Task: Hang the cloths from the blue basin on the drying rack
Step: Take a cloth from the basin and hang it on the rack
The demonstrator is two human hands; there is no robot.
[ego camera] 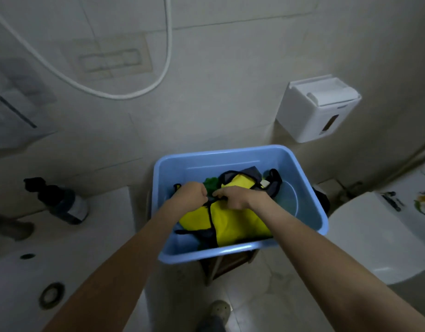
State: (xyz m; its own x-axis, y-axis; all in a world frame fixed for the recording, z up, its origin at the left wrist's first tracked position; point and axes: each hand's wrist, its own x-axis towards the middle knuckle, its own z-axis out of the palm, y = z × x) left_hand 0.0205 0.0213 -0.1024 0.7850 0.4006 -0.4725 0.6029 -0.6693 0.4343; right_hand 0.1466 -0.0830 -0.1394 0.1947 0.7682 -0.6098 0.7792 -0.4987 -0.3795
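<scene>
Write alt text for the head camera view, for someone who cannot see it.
Two bare hands, the left hand and the right hand, grip a yellow cloth with dark trim inside a blue basin. A sink lies to the left, a toilet to the right, and a white tissue box hangs on the tiled wall.

- Wall [230, 68]: pale beige tiles, dimly lit.
- White hose [125, 97]: loops across the wall, beside a recessed flush plate [108, 58].
- White dispenser box [317, 109]: wall-mounted, right.
- White counter [98, 224]: left; dark bottle [60, 202] at its rear edge.
- Toilet [365, 236]: right.
- Floor [266, 295]: pale tiles.
</scene>
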